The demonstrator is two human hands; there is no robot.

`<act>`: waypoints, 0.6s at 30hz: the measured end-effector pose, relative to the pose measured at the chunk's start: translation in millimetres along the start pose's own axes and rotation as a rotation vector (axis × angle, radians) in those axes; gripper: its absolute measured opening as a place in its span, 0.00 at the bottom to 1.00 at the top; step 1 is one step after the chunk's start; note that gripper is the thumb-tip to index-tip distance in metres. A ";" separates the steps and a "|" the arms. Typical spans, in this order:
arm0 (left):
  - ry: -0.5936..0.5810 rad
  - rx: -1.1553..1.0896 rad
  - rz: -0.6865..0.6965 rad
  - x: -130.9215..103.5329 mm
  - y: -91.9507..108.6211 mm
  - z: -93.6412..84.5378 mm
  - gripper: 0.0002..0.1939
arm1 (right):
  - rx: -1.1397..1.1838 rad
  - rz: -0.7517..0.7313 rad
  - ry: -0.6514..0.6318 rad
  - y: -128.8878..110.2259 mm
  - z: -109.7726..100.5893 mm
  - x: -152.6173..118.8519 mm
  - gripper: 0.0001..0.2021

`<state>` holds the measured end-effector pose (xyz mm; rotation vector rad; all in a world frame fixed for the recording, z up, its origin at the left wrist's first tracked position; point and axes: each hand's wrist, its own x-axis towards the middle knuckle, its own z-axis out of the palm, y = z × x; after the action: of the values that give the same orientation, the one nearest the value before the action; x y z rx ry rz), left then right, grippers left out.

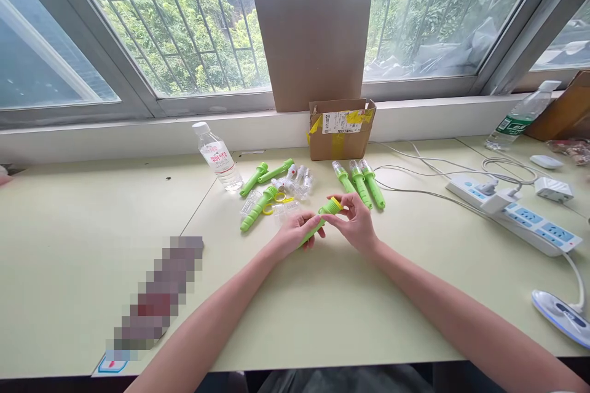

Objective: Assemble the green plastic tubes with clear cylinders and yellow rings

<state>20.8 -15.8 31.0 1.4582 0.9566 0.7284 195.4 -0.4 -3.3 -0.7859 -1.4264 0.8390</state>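
A green ribbed tube [329,207] with a yellow ring at its upper end is held tilted between my hands above the table. My left hand [297,233] wraps round its lower part. The fingers of my right hand [354,222] pinch its upper end by the yellow ring. Left of my hands lie several green tubes [258,210], yellow rings [280,197] and clear plastic caps [295,186]. Just behind my right hand, three green tubes with clear caps [371,186] lie side by side.
An open cardboard box [340,132] stands by the wall. A water bottle [220,158] is at the back left, another [520,116] at the back right. On the right are a power strip [516,215], cables and a white device [560,317]. A blurred object [161,291] lies front left.
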 end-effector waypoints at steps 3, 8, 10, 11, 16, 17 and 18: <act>0.004 -0.034 -0.011 0.7 -3.0 -1.5 0.21 | 0.001 -0.002 -0.007 0.4 0.6 -0.2 0.21; 0.037 -0.086 -0.024 0.6 -5.3 -2.8 0.19 | 0.020 0.001 0.004 -4.0 3.5 -2.1 0.20; 0.045 -0.116 -0.024 0.0 -4.9 -2.1 0.17 | 0.029 0.003 0.022 -5.8 4.9 -2.8 0.19; 0.050 -0.125 -0.024 -0.2 -4.7 -1.5 0.18 | 0.035 0.008 0.032 -6.2 5.4 -3.0 0.19; 0.082 -0.149 -0.006 0.3 -5.9 1.9 0.20 | 0.063 0.029 0.056 -5.5 5.9 -2.4 0.17; 0.090 -0.155 -0.007 0.7 -6.6 2.2 0.20 | 0.065 0.029 0.059 -5.2 5.6 -2.1 0.17; 0.096 -0.160 -0.010 1.1 -7.2 2.1 0.20 | 0.064 0.028 0.062 -5.0 5.1 -1.6 0.17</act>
<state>22.1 -16.0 23.5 1.2871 0.9555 0.8539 190.5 -4.5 0.2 -0.7781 -1.3299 0.8707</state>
